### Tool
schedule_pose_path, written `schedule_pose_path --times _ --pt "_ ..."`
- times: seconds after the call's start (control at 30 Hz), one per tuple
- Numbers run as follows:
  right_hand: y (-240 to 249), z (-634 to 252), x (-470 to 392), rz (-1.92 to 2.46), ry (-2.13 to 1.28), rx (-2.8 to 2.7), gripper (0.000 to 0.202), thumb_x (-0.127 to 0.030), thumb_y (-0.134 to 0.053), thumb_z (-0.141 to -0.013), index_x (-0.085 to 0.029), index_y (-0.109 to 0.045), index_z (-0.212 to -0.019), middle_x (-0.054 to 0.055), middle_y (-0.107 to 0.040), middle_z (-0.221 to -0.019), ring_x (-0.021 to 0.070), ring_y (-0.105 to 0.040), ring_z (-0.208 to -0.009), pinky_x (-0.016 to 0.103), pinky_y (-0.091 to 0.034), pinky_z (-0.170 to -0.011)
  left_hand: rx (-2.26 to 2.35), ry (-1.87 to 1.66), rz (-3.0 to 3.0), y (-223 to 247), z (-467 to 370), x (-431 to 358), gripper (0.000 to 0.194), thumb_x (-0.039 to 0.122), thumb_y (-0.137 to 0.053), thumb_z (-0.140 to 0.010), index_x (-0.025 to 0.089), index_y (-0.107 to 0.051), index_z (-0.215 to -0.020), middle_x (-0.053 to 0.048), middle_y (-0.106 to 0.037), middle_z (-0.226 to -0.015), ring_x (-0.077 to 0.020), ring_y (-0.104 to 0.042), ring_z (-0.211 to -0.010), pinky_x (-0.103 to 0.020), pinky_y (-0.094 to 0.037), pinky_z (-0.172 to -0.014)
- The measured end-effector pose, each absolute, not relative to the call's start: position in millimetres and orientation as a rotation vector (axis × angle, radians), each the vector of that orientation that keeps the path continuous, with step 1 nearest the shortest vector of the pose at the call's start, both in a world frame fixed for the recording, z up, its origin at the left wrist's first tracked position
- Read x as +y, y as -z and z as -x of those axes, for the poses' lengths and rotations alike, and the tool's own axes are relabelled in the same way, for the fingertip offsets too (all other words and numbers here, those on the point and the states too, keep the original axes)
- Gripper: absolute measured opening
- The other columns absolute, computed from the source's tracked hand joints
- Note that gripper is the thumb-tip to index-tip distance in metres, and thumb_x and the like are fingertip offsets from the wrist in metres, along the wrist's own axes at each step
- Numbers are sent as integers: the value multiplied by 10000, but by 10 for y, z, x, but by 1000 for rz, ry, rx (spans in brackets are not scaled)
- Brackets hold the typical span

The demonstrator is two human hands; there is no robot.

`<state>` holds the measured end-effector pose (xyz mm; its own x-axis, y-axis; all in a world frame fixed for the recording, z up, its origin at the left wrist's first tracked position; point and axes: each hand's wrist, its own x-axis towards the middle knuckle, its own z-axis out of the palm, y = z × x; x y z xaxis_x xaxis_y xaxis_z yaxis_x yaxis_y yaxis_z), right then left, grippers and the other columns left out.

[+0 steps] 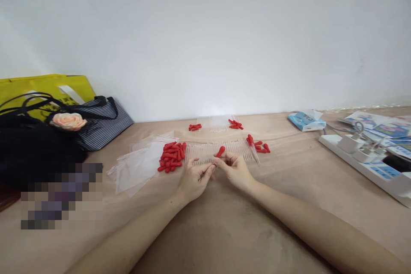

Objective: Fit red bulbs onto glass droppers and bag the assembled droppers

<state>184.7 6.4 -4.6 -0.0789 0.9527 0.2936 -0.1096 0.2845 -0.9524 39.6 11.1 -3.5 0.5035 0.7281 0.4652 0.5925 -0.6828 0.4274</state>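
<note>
My right hand (236, 170) is closed in a pinch on a red rubber dropper bulb (220, 151), whose round end points up and away. Fingertip to fingertip with it, my left hand (195, 179) is also pinched; what it holds is hidden behind the fingers. Just beyond both hands lies a row of clear thin dropper tubes (201, 153), side by side. A pile of red dropper bulbs (171, 157) sits left of the row. To the right of it, several droppers with red bulbs (251, 140) lie together, beside a few loose red bulbs (263, 148).
Clear zip bags (136, 169) are spread at the left. Further back lie small red bulb groups (194, 127) (236, 124) and more clear bags (218, 123). A tissue pack (306, 120) and a power strip (362, 162) are at the right, a striped bag (104, 124) at the left.
</note>
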Motion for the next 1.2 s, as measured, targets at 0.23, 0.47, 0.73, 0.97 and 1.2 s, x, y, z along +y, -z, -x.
schedule_pose_path --times 0.23,0.47,0.73,0.97,1.2 --pt "-240 -2379 394 1086 -874 -1351 272 -335 -526 -726 -150 -583 -917 -44 -484 -574 79 -450 -501 204 -387 -499 1159 -927 -2315 36 -362 110 288 326 -381 -864 201 -545 -1065 14 -702 -791 -146 -613 -788 -417 -264 -959" --pt "-256 -3184 673 1885 -595 -1474 443 -288 -554 -713 -116 -543 -1121 22 -588 -663 95 -512 -480 193 -360 -434 1250 -920 -2248 16 -395 122 265 333 -405 -849 197 -588 -983 18 -697 -720 -158 -609 -760 -354 -368 -863" --pt "-69 -3242 751 2051 -499 -1583 426 -308 -572 -706 -82 -587 -1066 82 -656 -744 135 -576 -542 212 -399 -510 1251 -849 -2252 0 -392 127 245 320 -404 -850 208 -607 -928 29 -694 -722 -153 -608 -752 -356 -344 -870" --pt "-44 -3276 769 2108 -480 -1642 333 -284 -510 -756 -114 -619 -1021 85 -671 -792 146 -602 -606 208 -410 -541 1233 -818 -2270 35 -391 147 262 319 -378 -863 209 -613 -827 32 -692 -732 -136 -603 -716 -372 -302 -902" --pt "-165 -3530 789 2192 -425 -1638 163 -205 -555 -697 -146 -671 -796 71 -667 -813 165 -595 -749 202 -398 -578 1247 -910 -2346 31 -381 144 236 318 -412 -847 220 -626 -852 25 -675 -696 -145 -583 -705 -317 -378 -771"
